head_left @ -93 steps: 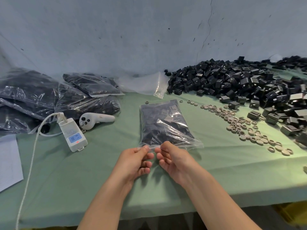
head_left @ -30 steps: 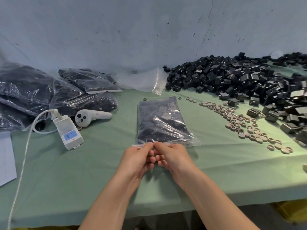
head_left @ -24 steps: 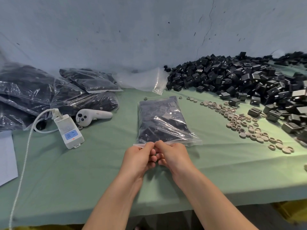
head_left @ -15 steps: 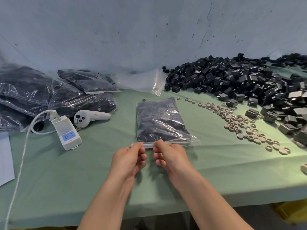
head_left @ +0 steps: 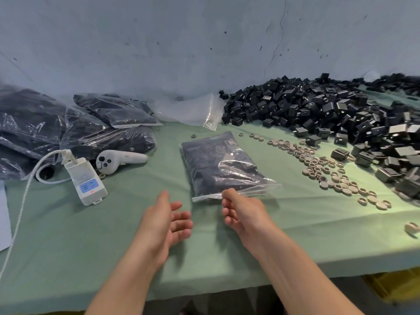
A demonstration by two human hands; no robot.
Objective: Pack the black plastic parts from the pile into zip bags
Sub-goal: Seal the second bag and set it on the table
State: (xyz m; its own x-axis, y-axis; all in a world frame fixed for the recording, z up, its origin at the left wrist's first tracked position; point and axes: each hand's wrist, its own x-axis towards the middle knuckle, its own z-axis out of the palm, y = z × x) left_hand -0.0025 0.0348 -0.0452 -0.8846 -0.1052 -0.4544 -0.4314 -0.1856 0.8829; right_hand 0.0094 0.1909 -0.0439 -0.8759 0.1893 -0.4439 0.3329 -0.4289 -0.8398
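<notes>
— Green cloth [head_left: 295,235] covers the table, with a blue-grey wall [head_left: 159,42] behind it. Where is the bag being packed?

— The filled zip bag [head_left: 218,164] lies flat on the cloth, its mouth towards the person and dark parts showing through the plastic.

— And the hands?

— The left hand [head_left: 166,221] is near and left of the zip bag, clear of it, palm turned inward, fingers spread and relaxed, holding nothing. The right hand [head_left: 244,215] is at the bag's near edge: its thumb tip touches the plastic, the fingers loosely curled below it, nothing clasped.

— The loose stock?

— The pile of black plastic parts [head_left: 318,110] spreads right of the bag and beyond it. Beige rings [head_left: 329,176] are scattered between the bag and that pile.

— Anything else?

— Beyond the bag, empty clear bags [head_left: 193,110] lie against the wall. Left of it are packed bags [head_left: 68,126], a white handheld controller [head_left: 118,161] and a white device with a blue screen [head_left: 86,180] on a coiled cord [head_left: 22,201].
</notes>
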